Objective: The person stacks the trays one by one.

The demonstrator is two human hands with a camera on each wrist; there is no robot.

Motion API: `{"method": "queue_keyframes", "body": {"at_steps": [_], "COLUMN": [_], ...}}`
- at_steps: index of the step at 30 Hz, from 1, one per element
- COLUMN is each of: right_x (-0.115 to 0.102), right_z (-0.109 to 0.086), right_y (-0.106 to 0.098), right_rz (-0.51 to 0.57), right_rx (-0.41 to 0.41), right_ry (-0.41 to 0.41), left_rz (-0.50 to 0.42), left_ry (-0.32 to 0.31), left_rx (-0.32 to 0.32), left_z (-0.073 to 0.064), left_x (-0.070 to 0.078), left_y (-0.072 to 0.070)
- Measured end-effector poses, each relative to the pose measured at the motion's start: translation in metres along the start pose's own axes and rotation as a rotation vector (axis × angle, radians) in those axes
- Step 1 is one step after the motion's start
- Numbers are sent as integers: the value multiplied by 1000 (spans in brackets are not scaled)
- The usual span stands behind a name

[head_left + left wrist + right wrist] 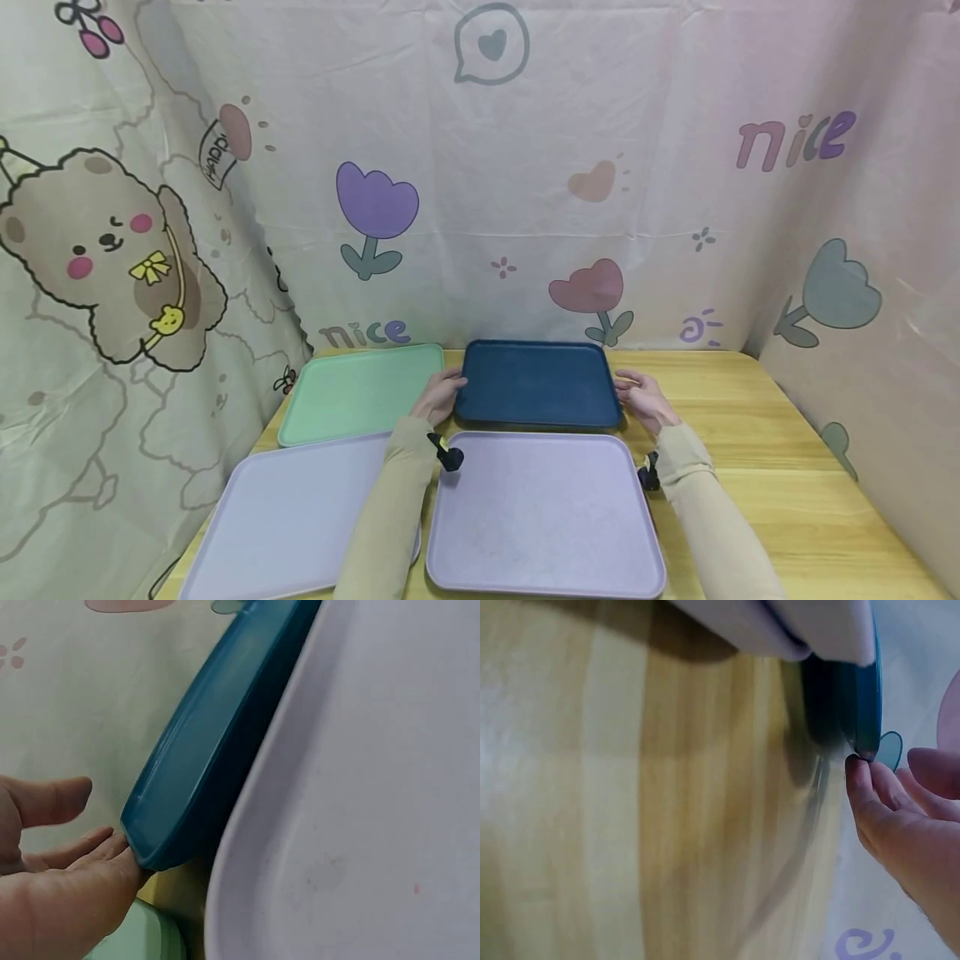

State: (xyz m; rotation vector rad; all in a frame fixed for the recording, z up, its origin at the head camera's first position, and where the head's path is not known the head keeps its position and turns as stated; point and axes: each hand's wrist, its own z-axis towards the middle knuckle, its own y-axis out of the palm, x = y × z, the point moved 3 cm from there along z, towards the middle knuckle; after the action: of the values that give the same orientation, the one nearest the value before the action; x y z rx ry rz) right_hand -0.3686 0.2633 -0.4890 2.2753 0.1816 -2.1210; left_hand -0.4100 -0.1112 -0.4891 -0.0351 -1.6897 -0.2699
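Note:
A dark blue rectangular tray (536,385) is at the back middle of the wooden table, between both hands. My left hand (440,395) touches its left side; in the left wrist view the fingertips meet the blue tray's corner (176,787), with the thumb held apart. On the opposite side my right hand (647,400) has its fingertips against the tray's edge (867,712), the thumb also away from it. Whether the blue tray's underside rests on anything cannot be told. In front of it lies a lilac tray (547,517).
A mint green tray (363,393) lies at the back left. Another lilac tray (300,512) lies in front of it, partly behind my left sleeve. Bare wood of the table (780,467) shows at right. Printed curtains (480,183) hang behind and at both sides.

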Motion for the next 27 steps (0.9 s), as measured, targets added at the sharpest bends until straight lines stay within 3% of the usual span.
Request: {"method": "queue_keyframes", "body": {"at_steps": [5, 14, 27], "right_x": [-3, -9, -19], "right_z": [-2, -7, -20], "right_y": [1, 0, 1], "right_rz": [5, -6, -30], "right_rx": [30, 158, 206], "right_ry": [-13, -11, -43], "left_rz": [-69, -109, -153], "left_ry": [13, 15, 20], "left_rx": [40, 103, 132], "left_z": [-1, -12, -34], "left_x": [2, 6, 9], "left_y": [-4, -14, -22]}}
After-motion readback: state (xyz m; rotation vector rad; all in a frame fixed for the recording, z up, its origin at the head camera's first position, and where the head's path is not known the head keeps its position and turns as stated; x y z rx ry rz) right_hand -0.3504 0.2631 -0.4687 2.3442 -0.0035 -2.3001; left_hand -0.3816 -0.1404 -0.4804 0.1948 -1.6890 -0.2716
